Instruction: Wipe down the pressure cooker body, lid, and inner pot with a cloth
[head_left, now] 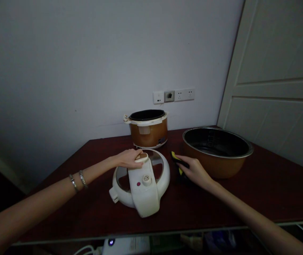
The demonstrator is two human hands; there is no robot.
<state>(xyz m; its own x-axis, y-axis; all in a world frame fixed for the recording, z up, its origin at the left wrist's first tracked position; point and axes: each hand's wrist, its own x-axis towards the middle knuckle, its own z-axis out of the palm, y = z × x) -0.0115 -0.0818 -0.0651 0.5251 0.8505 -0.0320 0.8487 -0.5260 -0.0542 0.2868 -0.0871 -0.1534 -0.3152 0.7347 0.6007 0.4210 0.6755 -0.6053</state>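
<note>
Left hand (130, 158): fingers curled over the raised grip at the far end of the white lid (144, 189), thumb along its near side; undersides of the fingers hidden. Right hand (194, 170): fingers closed on a black-and-yellow tool (180, 162), fingertips partly hidden, its head pointing left toward the lid's rim, just beside but apart. Key relation: the lid lies directly under the left fingers and left of the right ones; its central bar runs from the left fingers back toward the body. Lid round, hard plastic by the look, smoky glossy windows, knobbed valve, small red button. Rightward beyond the right fingers, a wide brown pot (215, 164), dark inside, metallic rim. Beyond the left fingers, a brown cooker body (149, 134), white collar. Under all, a dark reddish tabletop (87, 202), faintly sheened.
</note>
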